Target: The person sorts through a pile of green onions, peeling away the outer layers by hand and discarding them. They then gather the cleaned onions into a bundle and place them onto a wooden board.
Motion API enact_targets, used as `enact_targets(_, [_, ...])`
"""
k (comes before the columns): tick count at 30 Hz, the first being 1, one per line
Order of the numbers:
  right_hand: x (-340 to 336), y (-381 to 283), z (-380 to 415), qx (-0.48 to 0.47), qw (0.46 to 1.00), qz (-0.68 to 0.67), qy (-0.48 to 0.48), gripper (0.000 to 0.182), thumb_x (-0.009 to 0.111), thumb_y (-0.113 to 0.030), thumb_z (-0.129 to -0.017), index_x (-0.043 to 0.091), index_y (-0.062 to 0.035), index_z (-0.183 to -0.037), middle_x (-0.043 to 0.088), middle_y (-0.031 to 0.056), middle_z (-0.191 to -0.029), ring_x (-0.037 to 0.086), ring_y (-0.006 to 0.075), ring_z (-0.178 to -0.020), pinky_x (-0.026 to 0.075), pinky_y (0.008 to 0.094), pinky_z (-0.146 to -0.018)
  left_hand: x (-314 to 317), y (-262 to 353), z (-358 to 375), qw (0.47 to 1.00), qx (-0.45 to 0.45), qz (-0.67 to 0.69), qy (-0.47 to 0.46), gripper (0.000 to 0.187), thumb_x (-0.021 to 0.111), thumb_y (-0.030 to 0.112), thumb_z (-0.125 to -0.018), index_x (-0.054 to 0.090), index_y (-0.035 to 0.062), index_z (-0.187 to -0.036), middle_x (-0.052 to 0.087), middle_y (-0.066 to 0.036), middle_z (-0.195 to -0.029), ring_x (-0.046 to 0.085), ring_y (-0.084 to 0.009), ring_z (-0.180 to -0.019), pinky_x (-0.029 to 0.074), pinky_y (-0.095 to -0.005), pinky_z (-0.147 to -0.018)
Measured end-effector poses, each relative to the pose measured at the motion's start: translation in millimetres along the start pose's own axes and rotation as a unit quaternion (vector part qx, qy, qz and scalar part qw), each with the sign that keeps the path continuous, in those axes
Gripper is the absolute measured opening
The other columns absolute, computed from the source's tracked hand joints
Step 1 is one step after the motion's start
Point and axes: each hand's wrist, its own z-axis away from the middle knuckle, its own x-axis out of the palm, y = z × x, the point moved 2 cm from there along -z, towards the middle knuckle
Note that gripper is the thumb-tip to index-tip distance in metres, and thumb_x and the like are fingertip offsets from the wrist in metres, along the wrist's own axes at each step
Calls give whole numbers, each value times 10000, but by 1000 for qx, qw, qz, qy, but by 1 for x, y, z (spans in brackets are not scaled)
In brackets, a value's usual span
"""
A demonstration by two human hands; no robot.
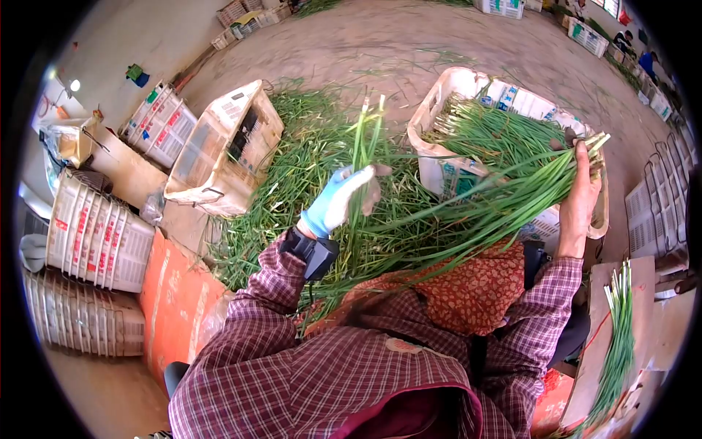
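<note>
- My left hand [345, 197], in a pale glove, has thumb and fingers closed on a thin cluster [362, 143] of green stalks, pale ends up; I'd pinch just firmly enough to hold them, as I judge such thin stalks would bruise easily.
- My right hand [581, 201] is wrapped round the green bunch [537, 194] near its pale ends; I'd grip there, where the stems look stiffest, and level the ends against one another.
- The green bunch is above the near side of the stalk-filled crate [430, 175], its leaves trailing leftward towards the patterned cloth [475, 293]; I'd raise the wrist a little so the tips don't snag on the rim.
- Between the hands, long leaves cross; I'd draw the two lots apart slowly, along their length, since a sideways tug could crease them.
- Beyond the left hand lies the loose green heap [292, 168], with the tilted crate [197, 172] beside it; I'd lift stalks clear of that tangle.
- Farther right, other stalks [621, 351] lie lengthwise on a board [643, 293], pale ends together.
</note>
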Motion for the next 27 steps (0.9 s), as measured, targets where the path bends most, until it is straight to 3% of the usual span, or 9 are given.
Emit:
enact_targets(2, [14, -3, 7, -45, 996, 69, -44, 215, 602, -234, -927, 600, -97, -1092, 640, 9, -902, 606, 71, -746, 480, 203, -582, 13, -1, 3, 1000, -8, -5, 19, 465, 418, 325, -999, 526, -93, -1173, 481, -39, -578, 440, -123, -465, 388, -262, -488])
enact_targets(6, [73, 12, 36, 11, 977, 90, -191, 190, 661, -231, -891, 640, -137, -1055, 578, -71, -751, 491, 34, -595, 413, 196, -524, 34, 1, 2, 996, -53, 41, -63, 525, 407, 395, -989, 547, -86, -1148, 453, -24, -556, 437, -125, -455, 350, -259, -451])
enact_targets(8, [94, 18, 48, 80, 961, 56, -257, 230, 689, -216, -873, 666, -127, -1084, 589, -87, -750, 485, 20, -612, 404, 188, -538, 43, 1, 2, 992, -70, 38, -98, 535, 410, 420, -982, 571, -68, -1128, 432, -21, -526, 430, -128, -445, 348, -263, -450])
enact_targets(10, [109, 31, 50, 96, 954, 33, -281, 281, 706, -192, -862, 670, -108, -1128, 608, -89, -774, 487, 8, -639, 401, 185, -556, 49, 1, 2, 991, -70, 23, -113, 531, 400, 424, -984, 586, -54, -1122, 426, -23, -508, 434, -137, -438, 350, -268, -452])
enact_targets(16, [118, 34, 53, 81, 951, 40, -296, 199, 714, -170, -852, 687, -63, -1017, 585, -87, -739, 485, 14, -648, 414, 206, -574, 60, 5, 6, 989, -29, 10, -148, 603, 353, 493, -985, 556, -34, -1198, 496, -52, -550, 490, -145, -489, 397, -280, -500])
enact_targets(18, [114, 28, 57, 105, 943, 83, -306, 195, 716, -200, -847, 684, -51, -968, 572, -63, -696, 467, 23, -626, 410, 226, -568, 59, 1, 2, 989, -60, 69, -114, 604, 371, 501, -978, 530, -18, -1243, 554, -67, -644, 539, -155, -563, 439, -285, -563])
enact_targets(20, [115, 32, 61, 76, 938, 126, -314, 210, 715, -215, -844, 673, -36, -945, 572, -37, -679, 468, 38, -614, 414, 244, -564, 58, 10, -3, 984, -85, 153, -12, 559, 421, 461, -979, 486, -20, -1256, 594, -84, -822, 569, -159, -644, 473, -301, -603])
enact_targets(21, [116, 33, 63, 45, 931, 169, -321, 231, 714, -230, -841, 662, -20, -923, 572, -10, -661, 469, 53, -602, 419, 263, -560, 56, 14, -8, 975, -63, 200, -77, 474, 482, 429, -962, 538, -5, -1146, 597, -88, -835, 580, -165, -672, 479, -312, -607])
enact_targets(27, [110, 31, 66, -61, 924, 205, -317, 260, 712, -221, -830, 645, 12, -925, 596, 120, -656, 513, 130, -578, 451, 311, -571, 51, 13, -16, 983, -75, 149, -74, 289, 589, 324, -919, 566, 38, -948, 571, -48, -759, 555, -152, -620, 457, -289, -569])
